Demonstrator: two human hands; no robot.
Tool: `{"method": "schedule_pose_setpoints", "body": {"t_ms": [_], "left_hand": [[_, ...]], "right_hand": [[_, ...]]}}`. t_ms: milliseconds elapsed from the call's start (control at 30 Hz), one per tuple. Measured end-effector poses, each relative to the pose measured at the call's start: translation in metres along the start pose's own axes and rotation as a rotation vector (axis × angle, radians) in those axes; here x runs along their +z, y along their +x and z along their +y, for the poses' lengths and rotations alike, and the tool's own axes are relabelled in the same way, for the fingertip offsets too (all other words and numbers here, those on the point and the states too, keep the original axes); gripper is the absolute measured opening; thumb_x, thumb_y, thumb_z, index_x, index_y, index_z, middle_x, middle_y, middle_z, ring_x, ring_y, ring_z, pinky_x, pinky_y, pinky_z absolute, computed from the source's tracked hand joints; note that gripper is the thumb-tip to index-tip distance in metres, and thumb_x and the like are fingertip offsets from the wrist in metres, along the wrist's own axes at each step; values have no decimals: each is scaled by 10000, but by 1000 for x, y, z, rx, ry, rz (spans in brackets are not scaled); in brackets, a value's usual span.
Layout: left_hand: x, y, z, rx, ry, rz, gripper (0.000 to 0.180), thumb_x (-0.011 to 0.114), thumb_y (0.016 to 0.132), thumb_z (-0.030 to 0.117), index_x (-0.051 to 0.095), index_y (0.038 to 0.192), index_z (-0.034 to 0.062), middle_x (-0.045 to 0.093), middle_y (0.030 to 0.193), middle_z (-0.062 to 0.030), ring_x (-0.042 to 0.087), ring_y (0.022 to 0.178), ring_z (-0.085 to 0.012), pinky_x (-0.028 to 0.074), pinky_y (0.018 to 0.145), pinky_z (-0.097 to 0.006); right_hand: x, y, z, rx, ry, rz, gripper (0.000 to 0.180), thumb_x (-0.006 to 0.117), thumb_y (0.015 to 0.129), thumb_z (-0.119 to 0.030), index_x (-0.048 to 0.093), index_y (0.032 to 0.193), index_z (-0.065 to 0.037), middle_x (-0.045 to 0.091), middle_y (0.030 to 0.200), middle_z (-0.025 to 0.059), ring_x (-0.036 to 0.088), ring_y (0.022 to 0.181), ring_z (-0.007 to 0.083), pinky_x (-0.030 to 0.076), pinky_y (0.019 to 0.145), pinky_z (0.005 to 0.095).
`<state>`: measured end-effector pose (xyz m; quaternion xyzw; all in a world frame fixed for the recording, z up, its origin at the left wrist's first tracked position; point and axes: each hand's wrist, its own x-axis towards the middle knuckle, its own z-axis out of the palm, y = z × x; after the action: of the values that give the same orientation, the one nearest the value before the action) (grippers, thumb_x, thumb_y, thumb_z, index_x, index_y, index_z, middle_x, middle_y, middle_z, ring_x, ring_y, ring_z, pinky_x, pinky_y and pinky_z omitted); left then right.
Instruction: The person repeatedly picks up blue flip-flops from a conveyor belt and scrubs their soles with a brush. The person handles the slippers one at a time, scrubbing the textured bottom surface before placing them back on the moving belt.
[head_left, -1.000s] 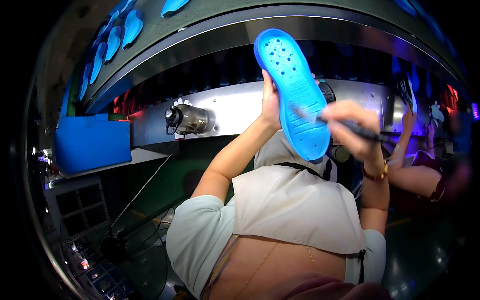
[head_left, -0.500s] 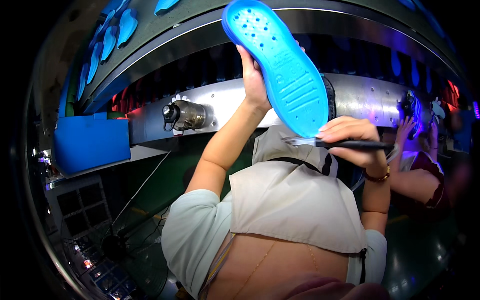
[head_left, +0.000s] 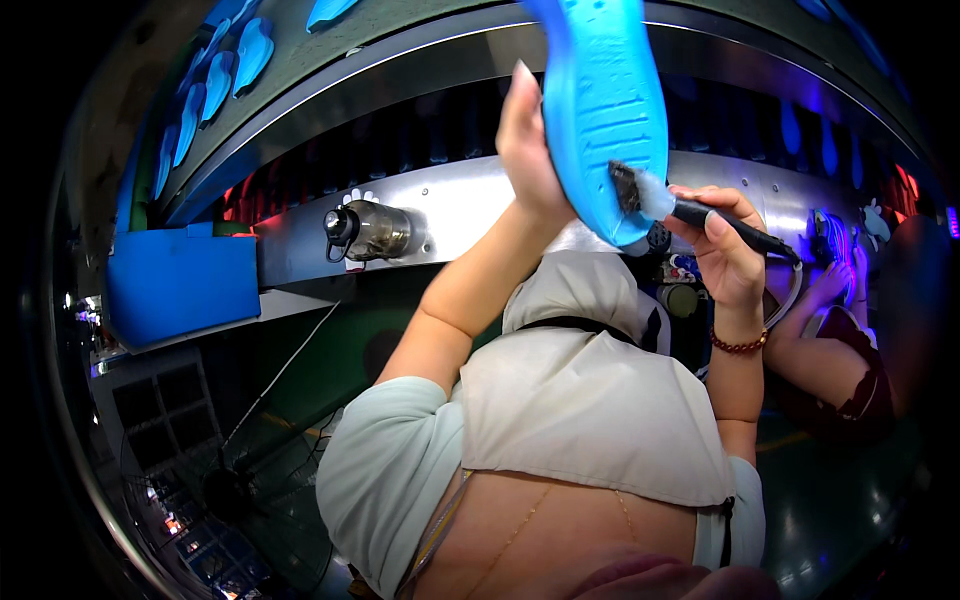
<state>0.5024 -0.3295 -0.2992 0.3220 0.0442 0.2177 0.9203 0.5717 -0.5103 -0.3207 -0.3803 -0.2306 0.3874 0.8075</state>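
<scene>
Sole: glossy bright-blue shoe sole [head_left: 608,110] with moulded cross-bars, held up in the air before the brushed-steel ledge [head_left: 460,205]; upper end cut off by the top of the view.
Left hand: the bare left hand [head_left: 538,160] supports the sole at its left edge; thumb extends upward alongside; other fingers hidden behind the sole, their spacing cannot be told.
Right hand: the bare right hand [head_left: 728,245], beaded dark-red bracelet [head_left: 738,344] at its wrist, pinches the brush handle between thumb and fingers.
Brush: slim black-handled brush [head_left: 728,224] with a whitish collar and dark bristles; bristles appear to touch the sole's lower face, near the rounded end.
Ledge, left part: smoky translucent bottle with black cap [head_left: 380,230].
Far left: matt blue box [head_left: 185,285].
Right side: a co-worker's hands [head_left: 835,282] beside violet-lit strands [head_left: 833,238].
</scene>
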Motion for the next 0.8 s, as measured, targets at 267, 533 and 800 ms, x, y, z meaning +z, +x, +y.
{"method": "schedule_pose_setpoints", "body": {"t_ms": [267,533,800], "left_hand": [[-11,-4,-22,-148,-149,-17,508,362,842,370,387,1203,14,521,1092,-183,554,936,-321,450,818,-472],[-23,13,-20,-156,-229,15,479,385,835,348,446,1156,-3,551,1066,-184,573,922,-309,469,805,-448],[-25,20,-3,-599,-289,-122,364,482,826,231,537,1042,-57,589,971,-201,601,867,-264,473,815,-392]], "right_hand": [[18,-4,-14,-199,-440,-150,183,552,743,41,576,925,56,604,929,154,582,873,199,438,796,287],[14,16,-30,-86,-698,-176,162,587,718,21,608,878,25,628,862,136,610,780,180,472,686,254],[8,21,-45,-287,-1038,-468,195,632,696,11,621,890,-11,634,903,134,616,853,243,484,748,309]]}}
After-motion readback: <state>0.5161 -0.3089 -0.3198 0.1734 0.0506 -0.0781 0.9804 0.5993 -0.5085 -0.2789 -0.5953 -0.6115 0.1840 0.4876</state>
